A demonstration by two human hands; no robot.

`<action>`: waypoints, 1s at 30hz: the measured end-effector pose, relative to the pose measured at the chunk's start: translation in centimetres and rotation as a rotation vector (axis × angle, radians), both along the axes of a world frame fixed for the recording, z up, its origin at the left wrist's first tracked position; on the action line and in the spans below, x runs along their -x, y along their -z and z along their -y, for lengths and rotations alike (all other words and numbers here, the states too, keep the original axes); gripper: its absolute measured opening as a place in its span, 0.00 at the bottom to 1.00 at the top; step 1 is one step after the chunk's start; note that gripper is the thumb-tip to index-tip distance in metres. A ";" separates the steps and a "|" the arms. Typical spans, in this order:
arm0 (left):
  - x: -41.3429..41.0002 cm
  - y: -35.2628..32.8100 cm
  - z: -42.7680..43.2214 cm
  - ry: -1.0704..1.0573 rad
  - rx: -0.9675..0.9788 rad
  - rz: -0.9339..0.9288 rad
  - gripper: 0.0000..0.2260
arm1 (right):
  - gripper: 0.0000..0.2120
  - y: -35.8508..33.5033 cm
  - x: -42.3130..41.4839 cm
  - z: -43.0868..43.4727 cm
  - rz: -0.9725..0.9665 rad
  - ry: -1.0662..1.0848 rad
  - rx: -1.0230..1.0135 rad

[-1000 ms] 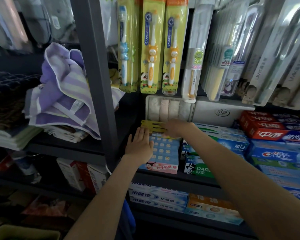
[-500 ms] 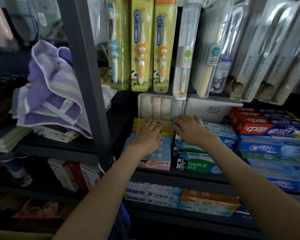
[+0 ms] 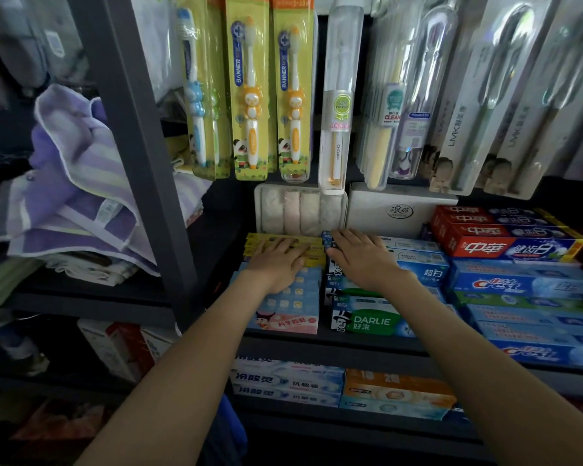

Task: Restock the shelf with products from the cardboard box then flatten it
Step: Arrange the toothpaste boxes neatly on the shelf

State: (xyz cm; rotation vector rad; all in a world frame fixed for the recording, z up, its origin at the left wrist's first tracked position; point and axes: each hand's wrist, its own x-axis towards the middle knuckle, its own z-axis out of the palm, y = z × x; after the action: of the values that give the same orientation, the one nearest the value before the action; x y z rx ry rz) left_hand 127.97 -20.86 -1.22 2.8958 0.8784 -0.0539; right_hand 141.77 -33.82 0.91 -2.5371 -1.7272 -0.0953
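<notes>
Dark shelf (image 3: pixel 283 344) w/ toothpaste boxes (image 3: pixel 367 322) stacked in rows; 2 white packs (image 3: pixel 398 210) at back.

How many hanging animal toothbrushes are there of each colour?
Orange toothbrushes: 2
Blue toothbrush: 1
Green toothbrush, partly hidden: 1
Total: 4

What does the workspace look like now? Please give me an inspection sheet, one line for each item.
Surface: dark shelf board, packed with toothpaste boxes.
Job's things: yellow boxes stacked beside light blue boxes; cardboard box not in view.
Clutter: purple towels heaped on the left shelf.
Grippers: left hand flat on the yellow boxes; right hand flat on the Darlie boxes; fingers straight.
Cables: nothing seen.
Surroundings: toothbrush packs hanging above.
</notes>
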 end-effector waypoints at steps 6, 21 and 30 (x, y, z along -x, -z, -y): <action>0.0 0.4 -0.9 0.032 -0.023 0.016 0.21 | 0.26 -0.4 -0.3 0.6 0.008 -0.032 0.011; 0.7 0.9 -1.9 0.038 -0.031 0.054 0.21 | 0.34 -0.2 -1.6 0.8 -0.078 -0.105 -0.040; 4.1 2.0 3.4 -0.145 0.024 0.266 0.22 | 0.16 3.1 3.9 2.4 0.154 -0.052 -0.480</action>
State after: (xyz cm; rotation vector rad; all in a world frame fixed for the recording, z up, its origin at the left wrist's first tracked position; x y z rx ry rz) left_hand 123.91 -24.29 -3.17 2.7214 1.0224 0.3227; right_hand 137.84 -36.19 -2.22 -2.1772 -1.5769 -0.6341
